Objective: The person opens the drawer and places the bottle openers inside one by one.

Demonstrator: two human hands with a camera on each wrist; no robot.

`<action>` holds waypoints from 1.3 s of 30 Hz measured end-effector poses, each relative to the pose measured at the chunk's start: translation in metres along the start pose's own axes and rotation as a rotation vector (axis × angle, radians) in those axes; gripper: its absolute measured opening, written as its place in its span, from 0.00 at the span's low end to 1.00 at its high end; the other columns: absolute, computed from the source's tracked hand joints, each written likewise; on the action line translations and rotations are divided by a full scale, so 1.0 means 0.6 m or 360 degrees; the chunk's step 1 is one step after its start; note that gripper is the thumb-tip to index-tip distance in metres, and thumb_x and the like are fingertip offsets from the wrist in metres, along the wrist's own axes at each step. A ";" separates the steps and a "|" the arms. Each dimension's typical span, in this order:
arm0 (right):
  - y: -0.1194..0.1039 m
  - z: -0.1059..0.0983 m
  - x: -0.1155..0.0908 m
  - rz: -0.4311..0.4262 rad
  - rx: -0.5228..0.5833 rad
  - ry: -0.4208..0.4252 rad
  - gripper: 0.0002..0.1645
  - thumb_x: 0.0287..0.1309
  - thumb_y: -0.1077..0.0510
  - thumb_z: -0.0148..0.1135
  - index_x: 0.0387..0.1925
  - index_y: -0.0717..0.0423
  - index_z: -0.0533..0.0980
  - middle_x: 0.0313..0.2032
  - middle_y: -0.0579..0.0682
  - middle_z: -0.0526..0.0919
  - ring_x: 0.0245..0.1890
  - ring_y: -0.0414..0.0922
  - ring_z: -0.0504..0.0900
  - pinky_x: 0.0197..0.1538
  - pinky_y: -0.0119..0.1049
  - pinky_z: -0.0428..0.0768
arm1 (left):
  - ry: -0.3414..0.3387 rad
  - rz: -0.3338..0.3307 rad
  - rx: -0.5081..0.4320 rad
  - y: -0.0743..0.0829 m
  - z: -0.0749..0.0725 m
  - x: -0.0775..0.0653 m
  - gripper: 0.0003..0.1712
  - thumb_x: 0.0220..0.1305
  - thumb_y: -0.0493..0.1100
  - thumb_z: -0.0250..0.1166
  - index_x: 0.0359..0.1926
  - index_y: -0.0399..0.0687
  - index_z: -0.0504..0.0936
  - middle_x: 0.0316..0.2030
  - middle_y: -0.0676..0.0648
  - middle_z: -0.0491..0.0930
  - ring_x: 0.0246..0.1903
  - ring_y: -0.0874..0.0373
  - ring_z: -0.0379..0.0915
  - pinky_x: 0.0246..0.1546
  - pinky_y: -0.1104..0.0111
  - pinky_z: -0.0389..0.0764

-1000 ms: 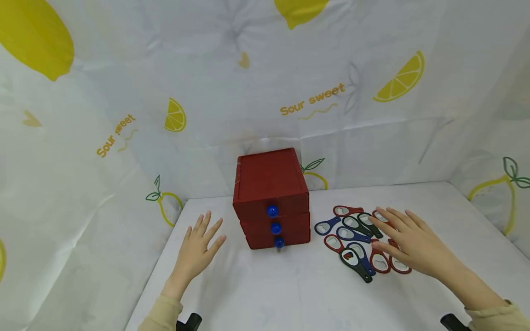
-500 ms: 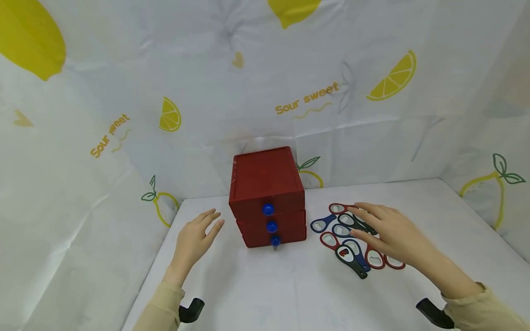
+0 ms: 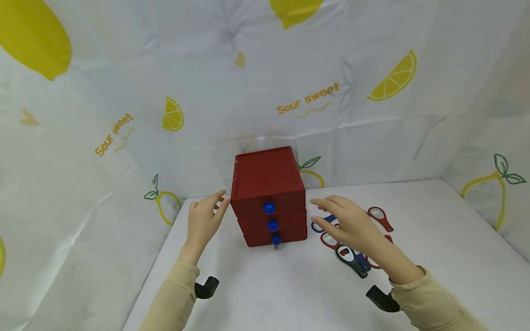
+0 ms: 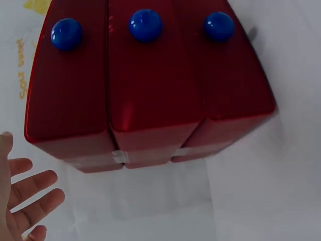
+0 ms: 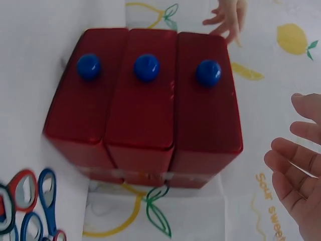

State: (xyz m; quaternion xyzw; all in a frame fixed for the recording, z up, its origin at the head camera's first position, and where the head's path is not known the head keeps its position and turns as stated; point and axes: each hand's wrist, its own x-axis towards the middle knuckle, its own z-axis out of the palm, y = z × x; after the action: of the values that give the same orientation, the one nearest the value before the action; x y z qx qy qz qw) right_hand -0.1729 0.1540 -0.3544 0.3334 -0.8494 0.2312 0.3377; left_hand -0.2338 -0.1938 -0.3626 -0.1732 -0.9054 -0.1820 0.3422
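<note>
A red box of three stacked drawers (image 3: 265, 177) stands on the white table, each drawer with a round blue knob (image 3: 269, 208). At its left side is my left hand (image 3: 204, 221), fingers relaxed, fingertips right at the upper front corner in the head view. My right hand (image 3: 352, 225) hangs right of the box with loosely bent fingers, a small gap from it in the head view. Neither hand holds anything. Below and behind the right hand lie several red, blue and dark green bottle openers (image 3: 351, 260), partly hidden by the hand and forearm.
A white cloth (image 3: 232, 92) printed with lemons rises behind the table and along both sides. Near the right of the pile lies a red bottle opener (image 3: 380, 218). Black camera mounts (image 3: 207, 288) stick out from both sleeves.
Both hands have moved inward toward the drawer box, the right one leftward from over the bottle openers. The left hand's fingers are more bent. Box and openers have not moved.
</note>
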 end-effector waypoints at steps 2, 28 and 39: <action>-0.006 0.010 0.011 -0.0002 0.0058 0.0013 0.23 0.51 0.53 0.67 0.50 0.54 0.76 0.38 0.45 0.81 0.38 0.40 0.78 0.35 0.34 0.77 | 0.0011 -0.0027 0.0004 0.005 0.004 0.007 0.18 0.64 0.52 0.58 0.50 0.50 0.81 0.33 0.49 0.85 0.27 0.56 0.80 0.34 0.61 0.66; -0.028 0.152 0.065 0.0304 0.0621 -0.0113 0.23 0.57 0.59 0.61 0.56 0.52 0.74 0.35 0.48 0.79 0.34 0.39 0.79 0.39 0.30 0.80 | -0.0845 -0.0580 -0.0840 -0.009 0.028 0.057 0.26 0.62 0.66 0.51 0.61 0.75 0.68 0.63 0.50 0.66 0.57 0.49 0.69 0.55 0.51 0.69; -0.026 0.180 0.060 0.0567 0.0768 -0.0205 0.20 0.60 0.53 0.58 0.55 0.48 0.75 0.39 0.48 0.83 0.35 0.41 0.82 0.40 0.29 0.80 | -0.0896 -0.0747 -0.1281 -0.023 0.055 0.044 0.25 0.65 0.62 0.51 0.63 0.77 0.63 0.70 0.58 0.52 0.67 0.50 0.57 0.57 0.47 0.66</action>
State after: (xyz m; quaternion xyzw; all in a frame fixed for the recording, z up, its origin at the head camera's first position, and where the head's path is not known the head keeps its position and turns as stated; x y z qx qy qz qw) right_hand -0.2267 0.0624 -0.3973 0.2636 -0.8347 0.4602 0.1485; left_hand -0.2770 -0.1862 -0.3705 -0.1258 -0.8351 -0.5325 -0.0565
